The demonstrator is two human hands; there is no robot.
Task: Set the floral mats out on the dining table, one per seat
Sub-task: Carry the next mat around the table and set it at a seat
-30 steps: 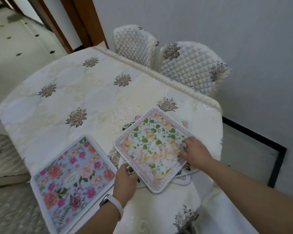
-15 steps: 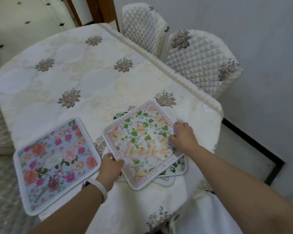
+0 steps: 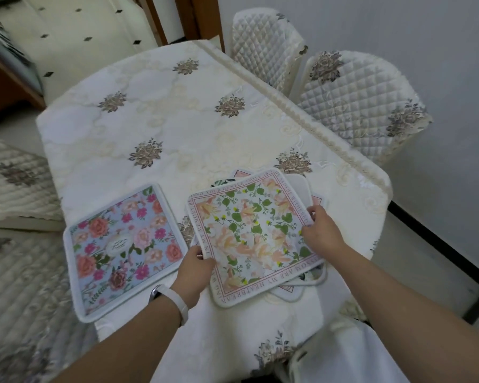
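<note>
A white mat with peach lilies and green leaves (image 3: 253, 230) tops a small stack of mats (image 3: 314, 276) at the table's near right. My left hand (image 3: 195, 268) grips its near-left edge, and my right hand (image 3: 320, 230) pinches its right edge. A blue mat with pink and coral roses (image 3: 123, 246) lies flat to the left, near the table's front edge. The mats under the top one are mostly hidden.
The table (image 3: 177, 120) wears a cream embroidered cloth. Two quilted chair backs (image 3: 357, 98) stand at the far right against a grey wall. Another quilted seat (image 3: 14, 186) is on the left. A wooden door frame (image 3: 188, 20) is beyond the table.
My view has swung so the table sits more centred. Both hands stay on the lily mat, which has turned slightly on the stack. The blue mat has not moved.
</note>
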